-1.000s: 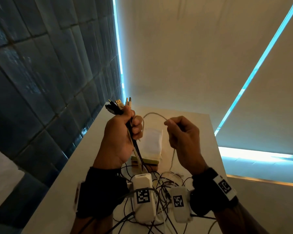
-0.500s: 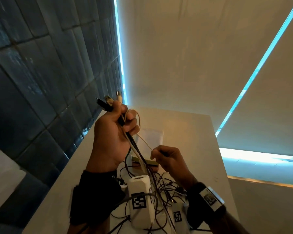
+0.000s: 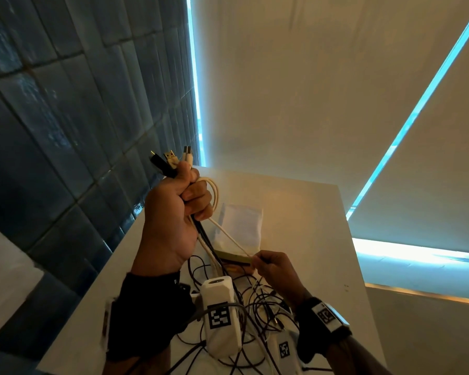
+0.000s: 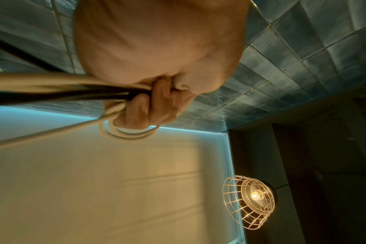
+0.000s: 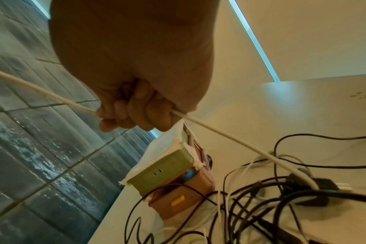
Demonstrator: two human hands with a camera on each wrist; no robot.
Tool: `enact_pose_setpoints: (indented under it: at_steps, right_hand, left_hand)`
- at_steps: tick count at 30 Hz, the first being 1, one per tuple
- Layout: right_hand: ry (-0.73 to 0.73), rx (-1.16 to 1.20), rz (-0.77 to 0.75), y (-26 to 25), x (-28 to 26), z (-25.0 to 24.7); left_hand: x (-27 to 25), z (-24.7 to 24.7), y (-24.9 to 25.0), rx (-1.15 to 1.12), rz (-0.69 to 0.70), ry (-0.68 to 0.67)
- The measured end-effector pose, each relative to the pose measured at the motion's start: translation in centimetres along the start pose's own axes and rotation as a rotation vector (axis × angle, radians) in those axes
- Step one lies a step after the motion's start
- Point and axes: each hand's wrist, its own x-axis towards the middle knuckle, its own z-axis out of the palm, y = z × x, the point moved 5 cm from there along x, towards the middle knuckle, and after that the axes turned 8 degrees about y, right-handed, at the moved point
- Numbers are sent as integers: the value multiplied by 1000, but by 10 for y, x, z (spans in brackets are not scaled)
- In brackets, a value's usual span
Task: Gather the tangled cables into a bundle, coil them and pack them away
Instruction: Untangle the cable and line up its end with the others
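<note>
Item: cable bundle (image 3: 201, 234), black and cream strands, held upright in the left hand (image 3: 173, 217), fist closed round them, with the plug ends (image 3: 171, 159) fanned out above the thumb. Item: white cable (image 3: 229, 235), wound in two or so loops over the left fingers (image 4: 140, 112) and running taut down to the right hand (image 3: 275, 269), which pinches it between thumb and curled fingers (image 5: 123, 113). Change noted: a second ago the right hand is up level with the left, holding this cable in a loose arc; half a second ago it is already dropping; now it sits low, just above the table (image 3: 295, 212), and the slack arc is replaced by tight turns on the left fingers. Reading: one wrap appears completed and the hand looks placed to draw the next length. Item: loose tangle (image 3: 257, 301) of thin black and white leads, lying on the table beneath both wrists, the white cable trailing into it; most of the gathering seems undone. Item: small box (image 5: 167, 166), green top over a brown body, partly draped with a white cloth (image 3: 241, 226), standing on the table just beyond the tangle; whether it is the container for packing cannot be told. Risk judged: the trailing cable may snag in the heap when pulled.
</note>
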Motion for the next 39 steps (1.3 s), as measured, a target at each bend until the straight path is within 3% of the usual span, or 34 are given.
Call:
enact_pose_setpoints:
  at_steps: [3,5,8,13,18,24,32,39]
  right_hand:
    - [29,-90,52,10,0,-3]
    - [125,-118,72,2,3,-10]
    - [242,118,64,-41,6,-24]
    - [186,465,-228,-144,-6,-32]
    - [37,438,-428,-189,-32,-14]
    - [-161,385,-245,-146,-36,8]
    - [-165,302,-35,-48,-7,14]
    - [-75,144,-18,-8,1,11]
  left_hand:
    - [0,-1,-1,23,0,15]
    - [1,0,-3,41,-17,18]
    - [4,2,-6,58,-53,3]
    - [8,7,-23,119,-100,55]
    - [4,13,-34,199,-129,117]
    - [7,16,-21,-181,-150,63]
    - [3,12,-12,-29,-39,-3]
    - [5,5,-12,0,-9,57]
